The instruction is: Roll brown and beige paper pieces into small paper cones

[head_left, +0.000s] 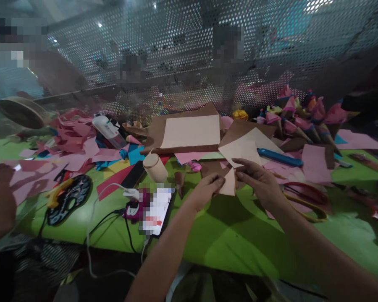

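Above the green tabletop, a small piece of pale peach paper (229,185) is held between my two hands. My left hand (205,192) pinches it on its left side, thumb on top. At its upper right edge, my right hand (257,179) has thumb and fingers drawn together on the paper; the exact contact is partly hidden. A small brown paper cone (179,183) stands left of my left hand. Behind my hands lie pale paper sheets (244,147) and a blue utility knife (279,157). Scissors (305,201) with red and yellow handles rest right of my right forearm.
A phone (160,209), a purple power strip (137,205) with cables and a peach paper roll (156,167) are at left. Farther left are a yellow-handled glue gun (59,193) and another person's hand (0,201). Paper-flower cones (311,117) pile up before a perforated metal screen (176,54).
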The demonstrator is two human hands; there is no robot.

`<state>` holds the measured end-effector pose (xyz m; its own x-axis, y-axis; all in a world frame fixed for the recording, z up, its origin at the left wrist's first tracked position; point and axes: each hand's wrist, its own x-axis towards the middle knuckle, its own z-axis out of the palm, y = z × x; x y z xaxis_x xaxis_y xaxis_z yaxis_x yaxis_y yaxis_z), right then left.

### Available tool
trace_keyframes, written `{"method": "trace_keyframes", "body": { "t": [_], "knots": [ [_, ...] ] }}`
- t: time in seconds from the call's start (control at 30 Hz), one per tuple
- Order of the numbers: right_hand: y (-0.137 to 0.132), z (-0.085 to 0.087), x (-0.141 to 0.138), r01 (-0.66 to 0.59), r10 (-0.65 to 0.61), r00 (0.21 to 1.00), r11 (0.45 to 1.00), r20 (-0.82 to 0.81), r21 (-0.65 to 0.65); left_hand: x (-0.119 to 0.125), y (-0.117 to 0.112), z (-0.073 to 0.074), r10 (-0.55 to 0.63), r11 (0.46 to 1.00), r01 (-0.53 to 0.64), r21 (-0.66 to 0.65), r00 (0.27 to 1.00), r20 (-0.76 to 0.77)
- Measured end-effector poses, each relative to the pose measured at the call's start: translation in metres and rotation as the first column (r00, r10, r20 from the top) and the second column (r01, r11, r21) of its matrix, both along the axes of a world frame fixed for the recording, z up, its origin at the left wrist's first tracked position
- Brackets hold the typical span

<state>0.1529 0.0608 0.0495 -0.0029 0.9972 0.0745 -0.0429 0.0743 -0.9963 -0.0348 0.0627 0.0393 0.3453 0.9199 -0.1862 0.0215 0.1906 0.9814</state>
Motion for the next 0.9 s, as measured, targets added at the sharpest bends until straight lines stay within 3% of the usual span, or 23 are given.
{"method": "trace_keyframes", "body": {
  "t": [0.13, 0.23, 0.47, 0.77, 0.9],
  "knots": [
    [0.001, -0.005, 0.000, -0.078, 0.078, 0.997, 0.995, -0.011, -0.059, 0.002, -0.003, 0.008, 0.151, 0.934, -0.058, 0.353, 0.958, -0.242],
    [0.000, -0.008, -0.003, -0.121, 0.122, 0.992, 0.991, 0.018, -0.047, 0.003, -0.006, 0.008, 0.200, 0.893, -0.007, 0.450, 0.902, -0.382],
    [-0.001, -0.010, -0.006, -0.055, 0.056, 0.996, 0.998, 0.064, -0.027, 0.007, -0.010, 0.003, 0.202, 0.867, 0.082, 0.491, 0.843, -0.499],
    [0.004, -0.018, -0.004, 0.031, -0.031, 0.997, 1.000, 0.067, 0.001, 0.008, -0.009, 0.005, 0.102, 0.859, 0.127, 0.497, 0.907, -0.409],
    [0.002, -0.020, -0.004, 0.055, -0.060, 0.995, 0.997, 0.084, 0.061, 0.009, -0.008, 0.002, 0.137, 0.868, 0.073, 0.490, 0.915, -0.380]
  ]
}}
